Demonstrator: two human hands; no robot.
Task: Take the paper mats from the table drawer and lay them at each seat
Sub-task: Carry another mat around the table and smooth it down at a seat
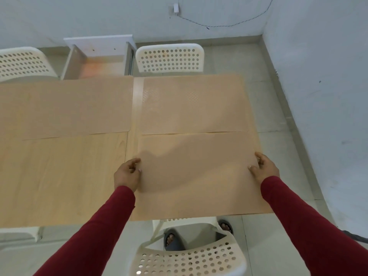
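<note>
Pretty even, soft daylight, nothing dim. Slight blur all over, walls bend at the edges. A soft shadow sits on the mat (197,172) between both hands' fingers.

A single head-worn, wide-angle camera looks steeply down and forward from above the near edge of the table (59,176). The tabletop fills the middle of the frame, close below. A chair (187,255) sits at the bottom centre, and the wall (119,14) runs across the top.
</note>
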